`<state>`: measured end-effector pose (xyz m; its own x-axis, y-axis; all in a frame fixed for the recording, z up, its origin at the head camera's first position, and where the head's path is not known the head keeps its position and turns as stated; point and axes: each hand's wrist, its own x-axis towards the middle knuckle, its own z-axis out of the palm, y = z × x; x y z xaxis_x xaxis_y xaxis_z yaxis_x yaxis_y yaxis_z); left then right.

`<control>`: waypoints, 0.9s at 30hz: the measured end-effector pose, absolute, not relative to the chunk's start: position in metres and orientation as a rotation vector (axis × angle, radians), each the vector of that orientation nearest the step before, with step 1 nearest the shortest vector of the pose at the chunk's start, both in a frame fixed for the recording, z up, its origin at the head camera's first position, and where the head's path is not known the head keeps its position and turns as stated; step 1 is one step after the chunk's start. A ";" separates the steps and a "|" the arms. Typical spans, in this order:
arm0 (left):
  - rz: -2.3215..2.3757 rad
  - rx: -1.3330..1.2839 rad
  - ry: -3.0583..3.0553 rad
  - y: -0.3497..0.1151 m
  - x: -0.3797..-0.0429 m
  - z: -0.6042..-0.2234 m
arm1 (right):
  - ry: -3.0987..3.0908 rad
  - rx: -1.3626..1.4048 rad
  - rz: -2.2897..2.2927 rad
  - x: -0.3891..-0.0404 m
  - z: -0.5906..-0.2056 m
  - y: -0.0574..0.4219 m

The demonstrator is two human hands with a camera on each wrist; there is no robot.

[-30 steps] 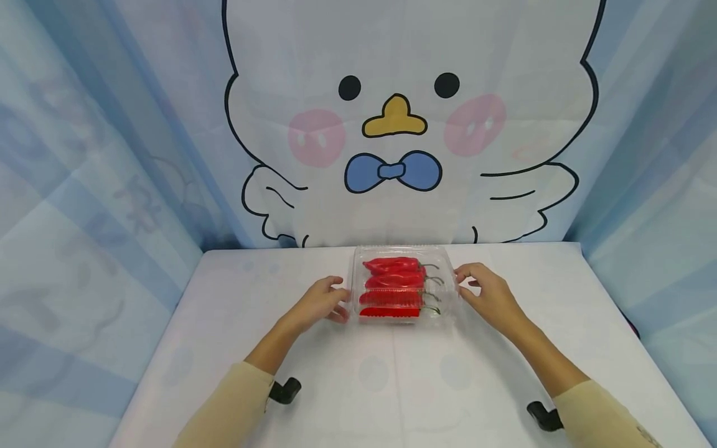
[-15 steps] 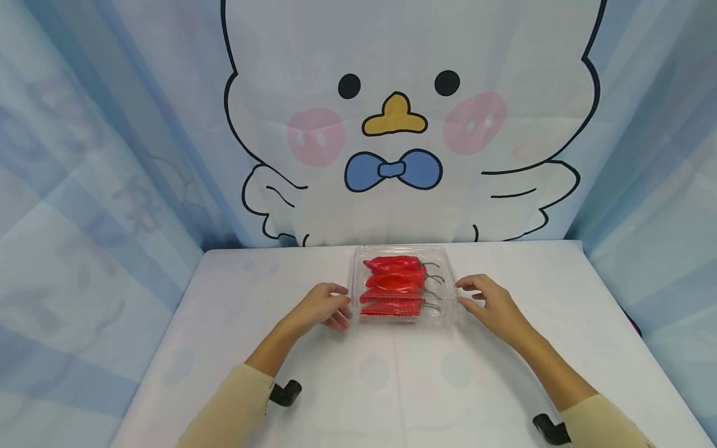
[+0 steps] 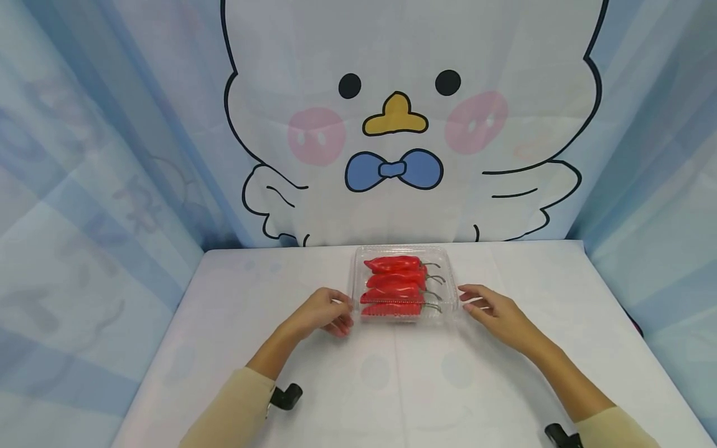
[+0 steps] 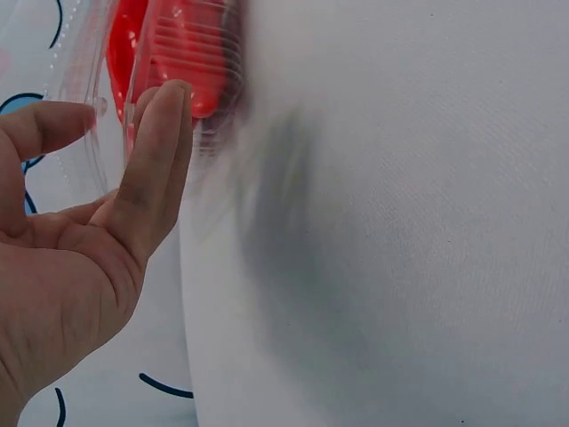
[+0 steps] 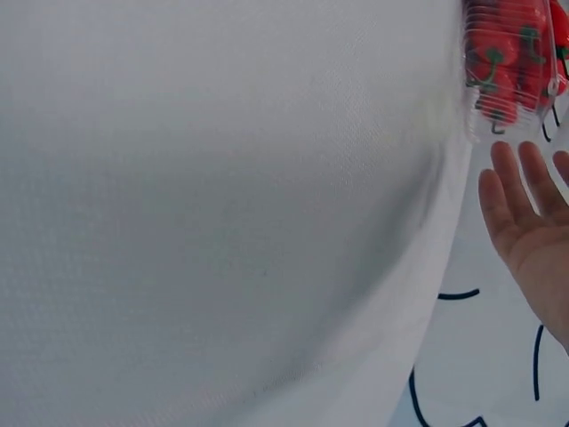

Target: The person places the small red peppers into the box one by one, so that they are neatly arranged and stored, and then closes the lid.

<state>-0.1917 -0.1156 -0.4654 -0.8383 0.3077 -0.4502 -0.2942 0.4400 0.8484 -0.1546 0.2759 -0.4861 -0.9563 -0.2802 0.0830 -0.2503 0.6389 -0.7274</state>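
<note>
A clear plastic clamshell box (image 3: 358, 269) lies on the table with several red chili peppers (image 3: 393, 278) inside, their stems pointing right. Its lid appears closed. At the box's front left corner is my left hand (image 3: 325, 313). In the left wrist view, that left hand (image 4: 84, 258) has its fingers extended along the plastic and its thumb at the rim; whether they touch or just clear it I cannot tell. My right hand (image 3: 497, 314) is a little apart from the box's right side. The right wrist view shows the right hand (image 5: 533, 231) with fingers spread, holding nothing.
A white cloth covers the table (image 3: 392, 386). Behind the box hangs a curtain (image 3: 392, 214) printed with a cartoon bird, and pale blue curtains (image 3: 84, 218) flank both sides. Black mounts (image 3: 287, 396) show at both wrists.
My right hand has drawn back from the box, down and to the right. The left hand has shifted slightly toward me. The box with the peppers stays where it was.
</note>
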 end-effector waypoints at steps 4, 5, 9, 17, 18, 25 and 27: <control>1.426 0.037 2.122 -0.117 -0.190 -0.468 | 2.718 -0.441 -1.231 -0.155 -0.482 0.276; 1.427 0.047 2.123 -0.117 -0.190 -0.468 | 2.691 -0.437 -1.223 -0.156 -0.481 0.276; 1.426 0.070 2.120 -0.118 -0.189 -0.470 | 2.576 -0.392 -1.206 -0.159 -0.480 0.275; 1.419 0.073 2.111 -0.118 -0.189 -0.471 | 2.421 -0.409 -1.237 -0.167 -0.484 0.280; 1.415 0.073 2.111 -0.118 -0.190 -0.472 | 2.415 -0.410 -1.238 -0.167 -0.484 0.280; 1.413 0.072 2.097 -0.119 -0.190 -0.475 | 2.348 -0.405 -1.262 -0.170 -0.485 0.280; 1.418 0.075 2.090 -0.119 -0.190 -0.475 | 2.327 -0.413 -1.276 -0.170 -0.485 0.279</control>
<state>-0.1905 -0.1194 -0.4751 -0.8151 0.3685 -0.4470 -0.2791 0.4264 0.8604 -0.1700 0.2790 -0.4854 -0.8528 -0.4622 -0.2430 -0.0437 0.5269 -0.8488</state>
